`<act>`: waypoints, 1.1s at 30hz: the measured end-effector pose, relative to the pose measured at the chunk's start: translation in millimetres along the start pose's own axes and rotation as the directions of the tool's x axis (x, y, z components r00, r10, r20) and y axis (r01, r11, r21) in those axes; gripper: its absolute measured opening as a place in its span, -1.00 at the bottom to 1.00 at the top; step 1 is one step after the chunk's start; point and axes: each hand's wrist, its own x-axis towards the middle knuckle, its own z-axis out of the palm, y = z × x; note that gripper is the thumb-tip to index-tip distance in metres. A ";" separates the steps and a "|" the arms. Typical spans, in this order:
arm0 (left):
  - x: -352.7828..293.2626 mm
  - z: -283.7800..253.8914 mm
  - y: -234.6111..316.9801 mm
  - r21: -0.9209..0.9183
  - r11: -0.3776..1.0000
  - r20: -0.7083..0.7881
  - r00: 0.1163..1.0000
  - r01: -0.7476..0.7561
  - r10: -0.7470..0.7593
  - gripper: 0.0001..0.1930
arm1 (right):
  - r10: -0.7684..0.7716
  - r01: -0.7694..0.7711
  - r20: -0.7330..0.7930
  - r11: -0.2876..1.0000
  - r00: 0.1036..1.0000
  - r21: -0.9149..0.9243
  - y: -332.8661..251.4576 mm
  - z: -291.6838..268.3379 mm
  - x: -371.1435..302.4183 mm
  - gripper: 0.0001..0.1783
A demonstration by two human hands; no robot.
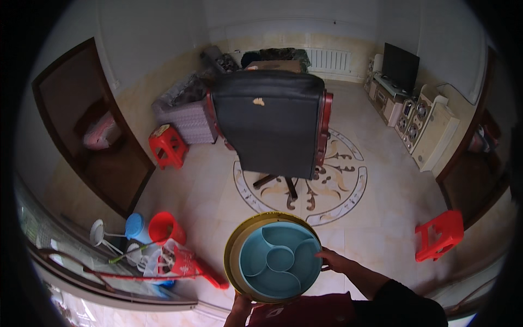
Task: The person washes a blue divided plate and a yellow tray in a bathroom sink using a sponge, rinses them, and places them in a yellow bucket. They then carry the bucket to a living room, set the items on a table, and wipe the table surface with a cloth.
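Observation:
In front of me, low in the head view, is a round blue divided tray (279, 258) with a small round cup-like section at its centre and curved compartments around it. It lies over a larger round yellow-rimmed container (233, 253), whose rim shows mostly on the left and top. My left hand (242, 303) is closed on the lower left edge of the yellow container; its fingertips are hidden beneath. At the blue tray's right edge, my right hand (330, 260) is closed with the thumb over the rim and fingers underneath. No food or other object shows in the compartments.
A black office chair (267, 120) stands ahead on the patterned floor. Red stools (168, 146) are at left and right. A red bucket (166, 228) and plastic items crowd the lower left. A television (400, 66) and speakers line the right wall; a sofa (188, 117) is at left.

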 end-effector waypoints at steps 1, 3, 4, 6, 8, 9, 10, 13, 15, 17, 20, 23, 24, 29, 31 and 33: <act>23.0 -2.8 5.7 0.012 1.000 0.018 1.000 0.017 -0.017 -0.27 | -0.001 0.001 -0.010 0.999 1.000 0.052 -15.0 -5.1 1.1 -0.21; 79.1 -7.1 9.9 0.058 0.997 0.098 0.994 0.041 -0.046 -0.31 | -0.049 0.054 -0.048 0.993 0.998 0.108 -37.2 -21.6 5.7 -0.21; 106.1 -11.4 8.6 0.093 0.995 0.153 0.987 0.041 -0.055 -0.33 | -0.066 0.074 -0.065 0.988 0.996 0.135 -46.2 -31.4 9.8 -0.21; 133.5 68.7 75.1 0.090 0.990 0.330 0.934 0.113 -0.137 -0.30 | -0.064 0.135 -0.285 0.962 0.957 0.239 -39.2 -75.7 14.6 -0.18; 159.6 86.5 99.6 0.245 0.956 0.185 0.961 0.159 -0.207 -0.27 | -0.146 0.231 -0.288 0.928 0.947 0.292 -48.8 -84.7 22.4 -0.18; 204.1 88.1 102.7 0.350 0.927 0.246 0.941 0.136 -0.232 -0.26 | -0.145 0.268 -0.383 0.918 0.912 0.291 -52.9 -87.7 16.1 -0.19; 224.8 110.5 104.2 0.396 0.899 0.273 0.911 0.188 -0.310 -0.24 | -0.111 0.281 -0.495 0.917 0.862 0.283 -49.3 -93.2 -0.6 -0.21; 263.0 206.0 137.3 0.493 0.805 0.277 0.818 0.329 -0.504 -0.22 | -0.027 0.358 -0.723 0.881 0.691 0.309 -43.6 -112.5 -27.9 -0.26; 292.1 237.9 131.3 0.560 0.766 0.308 0.780 0.314 -0.545 -0.24 | 0.014 0.408 -0.781 0.847 0.625 0.341 -33.0 -116.7 -35.0 -0.25; 328.3 275.3 120.5 0.615 0.743 0.365 0.740 0.263 -0.564 -0.25 | -0.002 0.466 -0.832 0.829 0.555 0.310 -34.8 -137.7 -33.4 -0.24; 370.6 332.1 88.8 0.660 0.707 0.401 0.678 0.253 -0.616 -0.28 | 0.031 0.520 -0.888 0.801 0.459 0.296 -35.3 -177.7 -50.8 -0.29; 400.7 402.2 60.7 0.740 0.628 0.374 0.630 0.240 -0.681 -0.05 | 0.059 0.541 -0.904 0.784 0.422 0.304 -16.4 -233.6 -56.1 -0.35; 404.1 425.0 49.1 0.701 0.683 0.415 0.663 0.204 -0.623 -0.07 | 0.044 0.568 -0.908 0.767 0.417 0.298 -1.6 -257.2 -57.6 -0.36; 462.4 527.0 18.0 0.736 0.626 0.304 0.701 0.257 -0.645 -0.11 | 0.072 0.558 -0.885 0.752 0.460 0.351 -26.9 -373.9 -55.4 -0.35; 489.4 560.4 12.4 0.739 0.617 0.263 0.728 0.270 -0.633 -0.12 | 0.039 0.565 -0.873 0.749 0.486 0.348 -50.8 -423.3 -51.8 -0.47; 503.8 597.9 16.1 0.731 0.624 0.248 0.745 0.276 -0.620 -0.16 | 0.053 0.557 -0.848 0.732 0.528 0.392 -71.9 -471.2 -42.2 -0.43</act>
